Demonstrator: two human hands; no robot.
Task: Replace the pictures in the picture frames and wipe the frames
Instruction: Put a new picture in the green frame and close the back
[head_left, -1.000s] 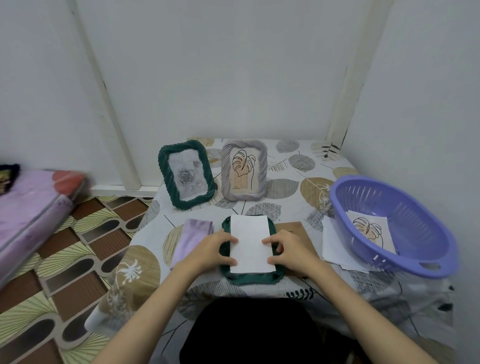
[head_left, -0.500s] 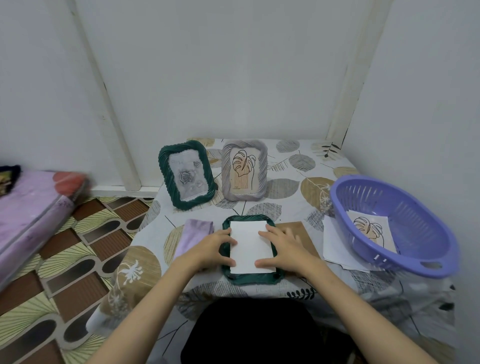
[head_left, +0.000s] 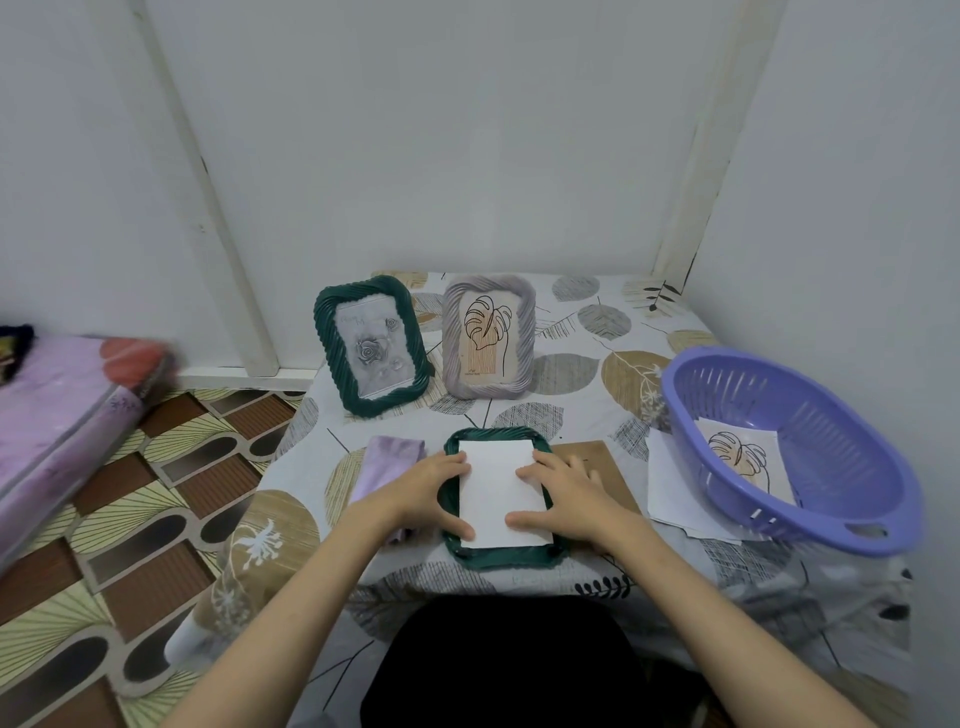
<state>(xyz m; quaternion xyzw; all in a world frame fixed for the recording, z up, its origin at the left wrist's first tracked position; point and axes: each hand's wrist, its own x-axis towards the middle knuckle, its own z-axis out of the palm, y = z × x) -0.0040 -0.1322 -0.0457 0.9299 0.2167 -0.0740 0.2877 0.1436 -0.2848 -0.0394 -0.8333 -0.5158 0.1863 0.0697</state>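
A dark green frame (head_left: 501, 553) lies face down near the table's front edge. A white sheet (head_left: 496, 488) rests inside its back opening, blank side up. My left hand (head_left: 423, 491) grips the frame's left rim, thumb on the sheet's edge. My right hand (head_left: 561, 493) lies flat, its fingers spread and pressing on the sheet's right side. A second green frame (head_left: 371, 345) with a grey rose picture and a grey frame (head_left: 488, 343) with a leaf drawing stand upright at the back. A lilac cloth (head_left: 384, 462) lies left of the flat frame.
A brown backing board (head_left: 610, 470) lies under my right hand. A purple basket (head_left: 789, 447) at the right holds a leaf picture (head_left: 740, 460), with white papers (head_left: 670, 488) beneath it. The leaf-patterned tablecloth (head_left: 571, 366) covers the table. A pink mattress (head_left: 57, 410) lies on the floor at left.
The white sheet has settled lower into the frame's opening. My right hand moved from pinching its edge to pressing flat on it with spread fingers. My left hand stayed at the left rim.
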